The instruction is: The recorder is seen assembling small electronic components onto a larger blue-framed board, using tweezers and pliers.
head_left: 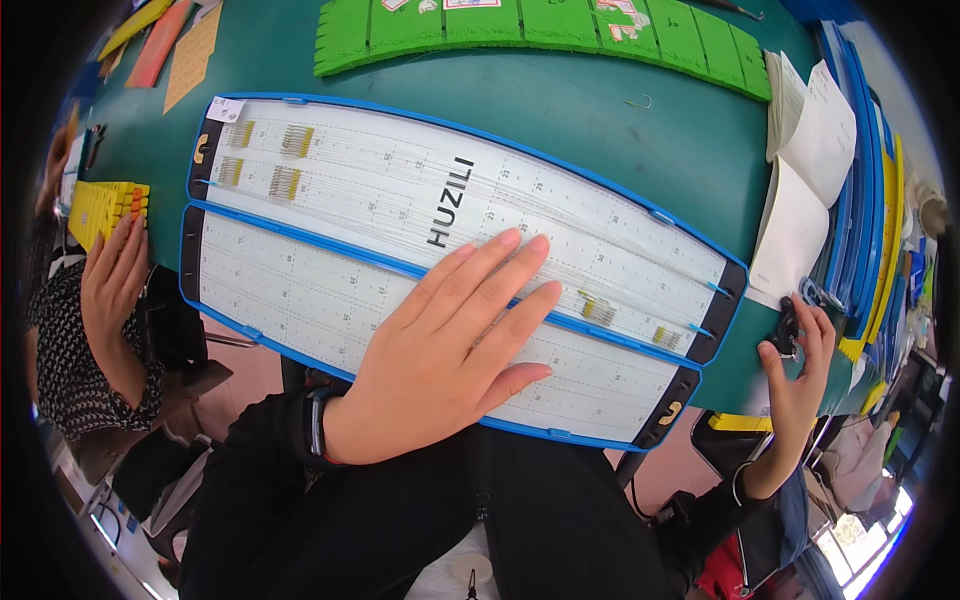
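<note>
A long fishing rig case (pixel 430 268) with a blue rim lies unfolded before me, tilted down to the right. Fine lines run lengthwise over its upper white panel. Small bundles of fish hooks (pixel 297 141) sit at the panel's left part, with more hooks (pixel 597 307) near its lower right. My left hand (pixel 440 345) lies flat across the case's middle, fingers spread, holding nothing. At the table's right edge, my right hand (pixel 808 362) has thumb and fingers around a small black object (pixel 786 328); its exact kind is not clear.
A slotted green foam board (pixel 540 30) lies at the far side, with a loose hook (pixel 640 102) nearer. An opened notebook (pixel 800 180) and stacked blue cases (pixel 862 200) stand right. At left, another person's hand (pixel 115 275) touches a yellow slotted block (pixel 105 208).
</note>
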The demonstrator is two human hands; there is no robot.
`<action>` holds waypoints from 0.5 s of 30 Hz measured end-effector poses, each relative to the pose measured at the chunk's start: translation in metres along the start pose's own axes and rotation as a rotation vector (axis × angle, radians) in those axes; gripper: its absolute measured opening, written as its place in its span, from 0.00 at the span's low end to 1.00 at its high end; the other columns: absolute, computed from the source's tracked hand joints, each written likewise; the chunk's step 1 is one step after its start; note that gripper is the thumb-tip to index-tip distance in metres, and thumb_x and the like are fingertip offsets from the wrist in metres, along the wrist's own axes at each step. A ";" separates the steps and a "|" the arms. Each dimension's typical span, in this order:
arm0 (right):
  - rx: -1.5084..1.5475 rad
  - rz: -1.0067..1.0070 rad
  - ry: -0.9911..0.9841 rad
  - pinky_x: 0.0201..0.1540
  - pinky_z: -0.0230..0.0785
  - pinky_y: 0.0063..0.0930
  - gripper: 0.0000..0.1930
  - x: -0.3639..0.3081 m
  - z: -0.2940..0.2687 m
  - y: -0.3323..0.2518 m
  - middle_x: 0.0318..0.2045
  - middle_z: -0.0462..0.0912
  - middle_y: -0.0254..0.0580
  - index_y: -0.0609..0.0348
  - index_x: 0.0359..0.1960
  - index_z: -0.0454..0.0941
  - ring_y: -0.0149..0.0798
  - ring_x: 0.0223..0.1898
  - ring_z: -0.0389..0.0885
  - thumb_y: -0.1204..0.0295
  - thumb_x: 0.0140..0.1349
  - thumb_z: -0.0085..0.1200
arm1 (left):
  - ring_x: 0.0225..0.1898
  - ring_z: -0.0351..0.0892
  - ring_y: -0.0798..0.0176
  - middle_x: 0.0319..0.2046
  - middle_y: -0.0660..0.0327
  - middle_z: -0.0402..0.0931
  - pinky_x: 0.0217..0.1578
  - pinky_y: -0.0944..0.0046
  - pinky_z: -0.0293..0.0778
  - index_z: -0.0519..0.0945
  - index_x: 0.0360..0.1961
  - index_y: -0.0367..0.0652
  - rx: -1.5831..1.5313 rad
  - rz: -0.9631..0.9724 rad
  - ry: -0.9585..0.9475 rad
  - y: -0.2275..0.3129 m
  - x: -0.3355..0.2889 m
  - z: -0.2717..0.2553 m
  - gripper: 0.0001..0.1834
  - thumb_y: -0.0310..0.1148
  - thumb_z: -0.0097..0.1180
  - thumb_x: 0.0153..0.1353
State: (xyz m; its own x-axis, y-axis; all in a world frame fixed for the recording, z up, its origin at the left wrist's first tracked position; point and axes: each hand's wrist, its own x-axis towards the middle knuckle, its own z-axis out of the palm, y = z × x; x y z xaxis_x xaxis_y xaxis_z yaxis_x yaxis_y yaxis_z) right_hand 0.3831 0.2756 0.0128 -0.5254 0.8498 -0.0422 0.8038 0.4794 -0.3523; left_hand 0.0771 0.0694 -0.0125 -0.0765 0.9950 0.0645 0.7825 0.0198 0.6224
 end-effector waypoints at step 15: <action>1.555 -0.269 0.183 0.51 0.72 0.46 0.30 0.006 0.048 -0.108 0.38 0.70 0.50 0.59 0.57 0.49 0.55 0.47 0.77 0.65 0.59 0.52 | 0.63 0.64 0.45 0.61 0.49 0.66 0.58 0.50 0.65 0.75 0.56 0.45 0.096 0.019 -0.043 0.009 0.005 0.007 0.33 0.44 0.65 0.47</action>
State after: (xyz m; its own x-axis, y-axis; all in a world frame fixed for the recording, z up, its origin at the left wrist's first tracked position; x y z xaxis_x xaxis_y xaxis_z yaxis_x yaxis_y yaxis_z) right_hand 0.2800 0.2185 0.0058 -0.4675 0.8495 0.2446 -0.4206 0.0296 -0.9068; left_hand 0.0879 0.0749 -0.0120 -0.0365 0.9985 0.0407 0.8390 0.0085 0.5440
